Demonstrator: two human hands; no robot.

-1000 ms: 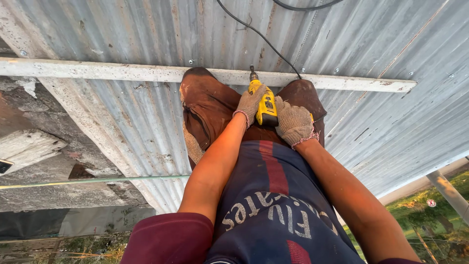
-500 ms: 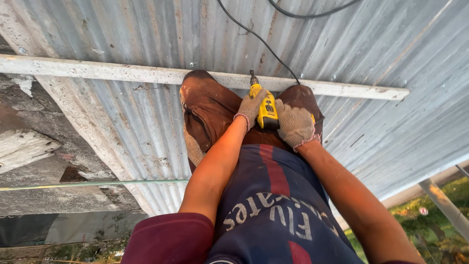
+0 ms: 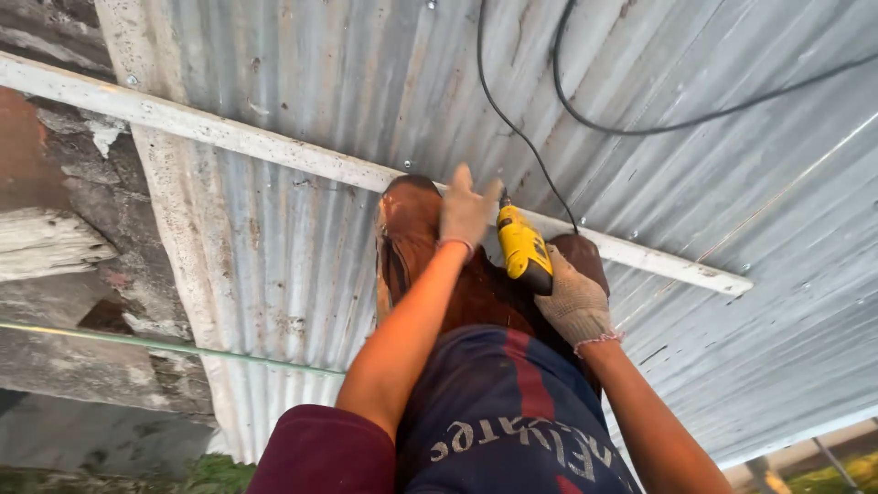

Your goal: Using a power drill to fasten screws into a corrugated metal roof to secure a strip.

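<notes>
1. Head view: the person crouches on a corrugated metal roof (image 3: 302,137); its grey ribbed sheets fill most of the frame and run from about 12 o'clock down to 5 o'clock
2. A pale wooden batten (image 3: 229,137) lies across the sheets, slanting from 9 o'clock at the left edge to about 3 o'clock, passing just beyond the hands
3. The right hand (image 3: 573,297), in a knitted work glove, is clenched around the handle of a yellow drill (image 3: 523,247); the drill sits a little to 1 o'clock of the frame's middle, its tip pointing up toward the batten at 12 o'clock
4. Whether the drill tip touches the batten I cannot tell, as the tip is small and partly hidden
5. The left hand (image 3: 466,210) is bare, fingers spread and released, holding nothing; it rests flat just beside the drill at its 10 o'clock, near or on the batten
6. A black cable (image 3: 512,128) runs from the rear of the drill up toward 12 o'clock, and a second loop of it curves away to 2 o'clock across the sheets
7. Brown-clad knees (image 3: 412,238) sit under both forearms, and a dark blue garment with a red stripe (image 3: 503,412) fills the 6 o'clock area
8. At 9 o'clock, off the roof's edge, a weathered concrete wall (image 3: 73,274) shows, with a thin green line (image 3: 137,343) stretched across it
9. Greenery (image 3: 832,471) shows at 5 o'clock beyond the lower roof edge
</notes>
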